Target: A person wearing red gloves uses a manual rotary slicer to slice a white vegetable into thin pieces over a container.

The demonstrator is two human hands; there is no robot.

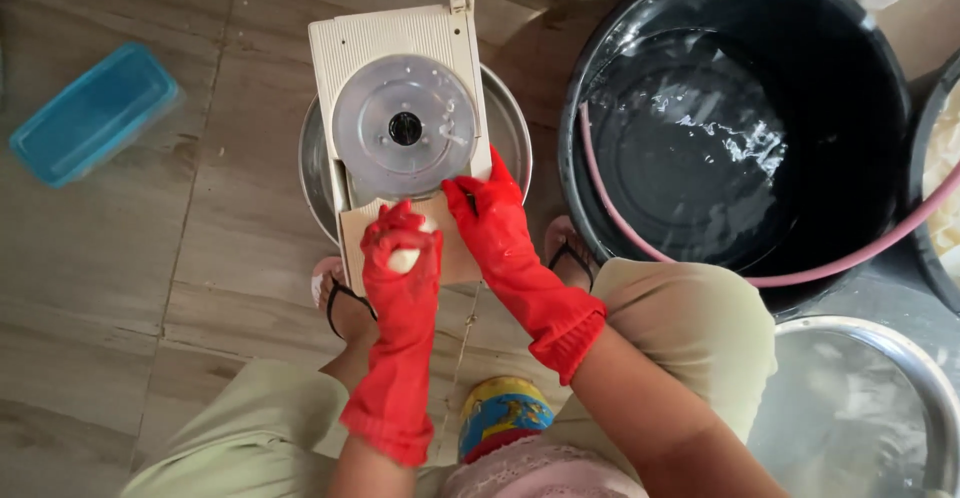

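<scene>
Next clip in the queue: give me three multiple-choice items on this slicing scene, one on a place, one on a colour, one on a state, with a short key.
1. Where does the cream slicer board with the round metal disc rest?
A. Across a metal bowl
B. Inside the black tub
C. On the blue container

2. What colour are the gloves on the left hand and right hand?
A. Yellow
B. Red
C. Green

3. What is the state of the black tub?
A. Turned upside down
B. Covered with a lid
C. Holding water, with a pink hose over its rim

Key: 1 A, the bowl's rim shows on both sides under the board. 2 B, both gloves are plainly red. 3 C, light glints off the water and the hose curves across the tub.
</scene>
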